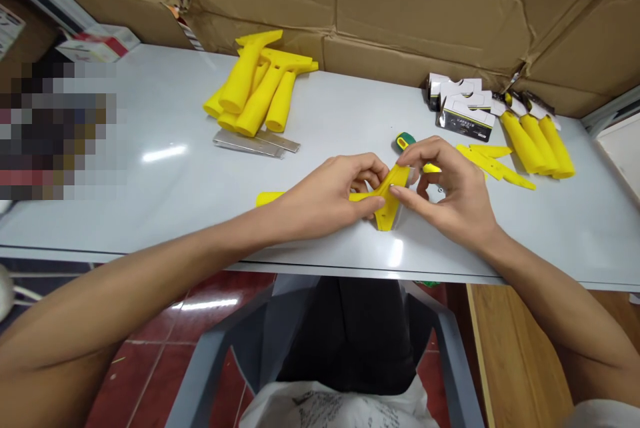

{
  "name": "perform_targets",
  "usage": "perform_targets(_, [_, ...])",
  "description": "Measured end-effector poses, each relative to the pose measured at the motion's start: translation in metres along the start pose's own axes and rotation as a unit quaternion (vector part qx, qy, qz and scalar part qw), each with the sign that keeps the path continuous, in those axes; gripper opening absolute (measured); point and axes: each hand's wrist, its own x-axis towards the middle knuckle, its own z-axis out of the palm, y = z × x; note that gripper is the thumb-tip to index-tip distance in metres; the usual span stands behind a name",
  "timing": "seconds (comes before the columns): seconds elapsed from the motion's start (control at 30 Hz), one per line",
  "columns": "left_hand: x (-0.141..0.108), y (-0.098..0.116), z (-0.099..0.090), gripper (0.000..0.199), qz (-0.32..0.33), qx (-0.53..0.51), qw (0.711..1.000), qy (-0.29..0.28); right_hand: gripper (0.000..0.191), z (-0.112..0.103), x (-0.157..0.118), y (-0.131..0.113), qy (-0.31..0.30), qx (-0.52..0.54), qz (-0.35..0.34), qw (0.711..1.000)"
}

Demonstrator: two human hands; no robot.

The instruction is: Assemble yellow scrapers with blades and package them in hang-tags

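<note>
A yellow scraper lies sideways just above the table, its round handle pointing left and its wide head to the right. My left hand is closed round it where the handle meets the head. My right hand pinches the head's edge between thumb and fingers. A clear or metallic strip shows along the head's right side. Behind my right hand are a green and yellow tool, partly hidden, and several flat yellow pieces.
Several yellow handles are piled at the back left, with metal blades before them. Black and white cards and packaged yellow scrapers lie at the back right. Cardboard lines the rear of the white table.
</note>
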Motion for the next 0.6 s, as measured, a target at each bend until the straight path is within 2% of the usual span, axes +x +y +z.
perform_targets(0.13, [-0.0015,0.0004,0.0011,0.021,0.023,0.043,0.999,0.023,0.042,0.0004,0.0004,-0.0001,-0.008,0.062,0.07,0.996])
perform_targets(0.27, [-0.0023,-0.0003,0.0017,0.021,0.035,0.05,0.998,0.031,0.042,-0.0005,0.0014,-0.0013,-0.014,0.066,0.072,0.995])
perform_targets(0.6, [-0.003,-0.0016,0.0076,0.016,0.06,0.065,0.993,0.072,0.041,0.005,-0.0005,-0.0015,0.025,0.093,0.078,0.992])
